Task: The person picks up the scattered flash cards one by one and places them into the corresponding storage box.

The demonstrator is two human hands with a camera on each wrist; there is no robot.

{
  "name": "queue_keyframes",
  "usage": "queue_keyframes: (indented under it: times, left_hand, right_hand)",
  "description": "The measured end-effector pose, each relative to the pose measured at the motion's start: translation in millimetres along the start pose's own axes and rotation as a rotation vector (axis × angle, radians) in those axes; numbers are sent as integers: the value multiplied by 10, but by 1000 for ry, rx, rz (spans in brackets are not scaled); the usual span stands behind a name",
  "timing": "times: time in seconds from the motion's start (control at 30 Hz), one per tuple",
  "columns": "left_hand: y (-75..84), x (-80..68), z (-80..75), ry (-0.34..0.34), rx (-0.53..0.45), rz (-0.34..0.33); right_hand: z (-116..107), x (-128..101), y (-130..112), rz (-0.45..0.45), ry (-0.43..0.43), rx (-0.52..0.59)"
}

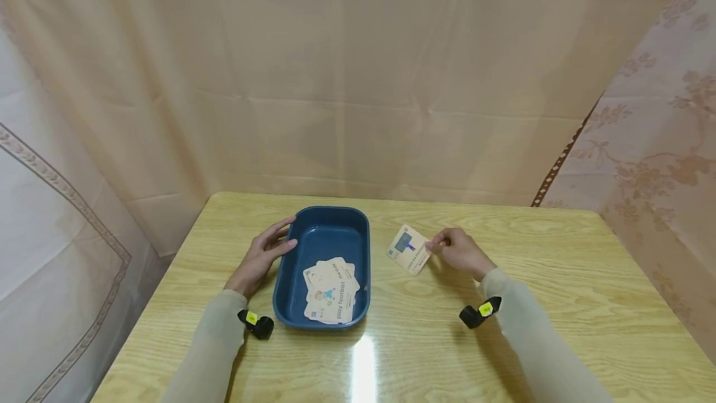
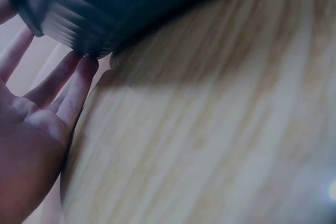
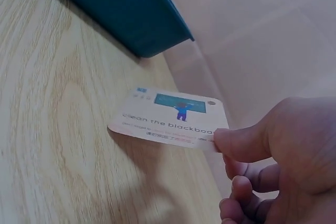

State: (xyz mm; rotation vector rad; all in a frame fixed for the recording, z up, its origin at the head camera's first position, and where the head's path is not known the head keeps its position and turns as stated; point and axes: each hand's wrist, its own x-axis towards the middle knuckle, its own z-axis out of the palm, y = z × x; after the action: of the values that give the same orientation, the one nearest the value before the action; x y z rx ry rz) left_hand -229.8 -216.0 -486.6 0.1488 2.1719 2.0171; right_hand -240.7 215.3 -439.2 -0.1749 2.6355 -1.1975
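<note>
My right hand (image 1: pixel 460 251) pinches a picture card (image 1: pixel 407 247) by its edge, between thumb and fingers, above the table to the right of the tray. Printed on the card (image 3: pixel 167 114), in the right wrist view, are a small figure at a blackboard and the words "clean the blackboard", partly covered by the thumb. A deep blue rectangular tray (image 1: pixel 368 247) sits on the table. At its left side my left hand (image 1: pixel 261 263) holds the rim, thumb over the edge and fingers against the outer wall. Several overlapping cards (image 1: pixel 331 291) lie in the tray's near end, the top one reading "play football".
The wood-grain table (image 1: pixel 559 278) extends under both forearms. Behind it hangs a beige curtain (image 1: pixel 347 79), with patterned cloth (image 1: pixel 660 142) at the right and white cloth (image 1: pixel 50 216) at the left. A bright reflection shows on the tabletop in front of the tray.
</note>
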Motion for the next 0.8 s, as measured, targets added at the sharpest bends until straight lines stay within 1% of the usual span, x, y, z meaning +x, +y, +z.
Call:
queue_keyframes:
  times: [0.17, 0.27, 0.53, 0.7, 0.8]
  left_hand:
    - [-4, 1, -6, 2, 0, -5]
    - [-5, 1, -6, 0, -3, -8]
    - [13, -4, -1, 1, -3, -8]
    - [12, -5, 0, -1, -2, -12]
    - [10, -5, -1, -2, -2, -10]
  right_hand:
    - [-1, -39, -65, -6, -1, 49]
    - [-5, -72, -123, -16, 7, 99]
    - [5, -144, -311, -80, 30, 205]
    - [67, -197, -471, -98, 36, 259]
    - [152, -215, -554, -111, 24, 275]
